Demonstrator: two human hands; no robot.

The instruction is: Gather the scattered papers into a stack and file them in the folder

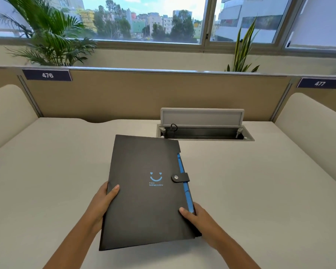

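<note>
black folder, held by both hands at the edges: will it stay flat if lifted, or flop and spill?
The folder looks fairly stiff: its cover stays flat though the left hand and right hand grip only its near edges. The snap strap appears fastened, so spilling seems unlikely. The matte cover probably gives decent grip. Weight cannot be judged; its contents are hidden.

Black folder point(144, 200), blue smiley print, seemingly blue inner tabs.

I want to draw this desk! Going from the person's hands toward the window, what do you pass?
The left hand and right hand gripping the folder's sides → black folder → snap strap → open cable box in the desk → tan divider → plants → window.
</note>
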